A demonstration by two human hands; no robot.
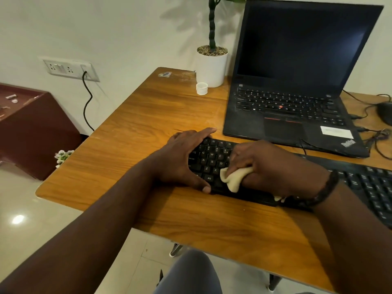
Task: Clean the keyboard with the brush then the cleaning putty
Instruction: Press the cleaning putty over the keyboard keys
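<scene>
Wooden desk [148, 115]: left hand [182, 160] spread, steadying keyboard [212, 162]; right hand [267, 164] squeezing putty [233, 177]; laptop [297, 81] behind.

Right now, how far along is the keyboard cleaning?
No brush is in view, so the brushing looks finished, though the picture cannot confirm it. In hand: the right hand presses the cream cleaning putty onto the keyboard near its left end, while the left hand steadies that end. Probably left: the keys further right.
</scene>
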